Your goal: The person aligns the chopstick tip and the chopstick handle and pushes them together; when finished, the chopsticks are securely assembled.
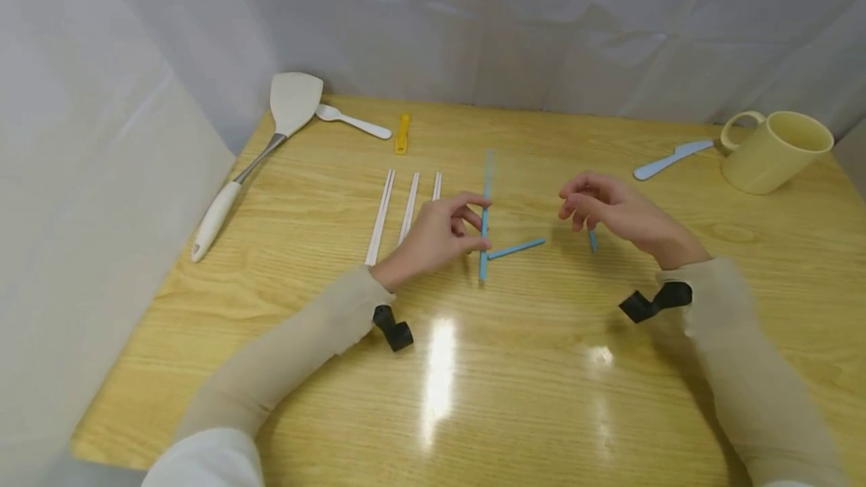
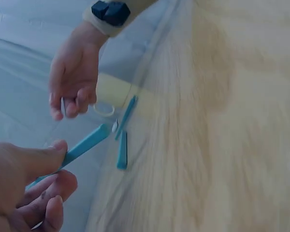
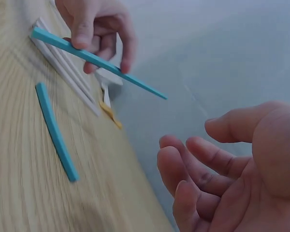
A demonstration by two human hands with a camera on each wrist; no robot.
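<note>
My left hand (image 1: 433, 235) pinches a blue chopstick (image 1: 484, 222) between thumb and fingers, raised off the table in the right wrist view. A second blue chopstick (image 1: 516, 249) lies on the wood just right of it. My right hand (image 1: 619, 213) hovers with fingers loosely bent and holds nothing. Below that hand part of a third blue piece (image 1: 593, 241) shows; the hand hides the rest in the head view. White chopsticks (image 1: 380, 218) lie in several strips left of the left hand, which partly covers some of them.
At the left lies a white spatula (image 1: 296, 100), its head beside a white fork (image 1: 355, 123). A small yellow utensil piece (image 1: 402, 134) is near the back edge. At the back right are a pale blue knife (image 1: 670, 160) and a yellow mug (image 1: 771, 156). Cloth hangs behind the table.
</note>
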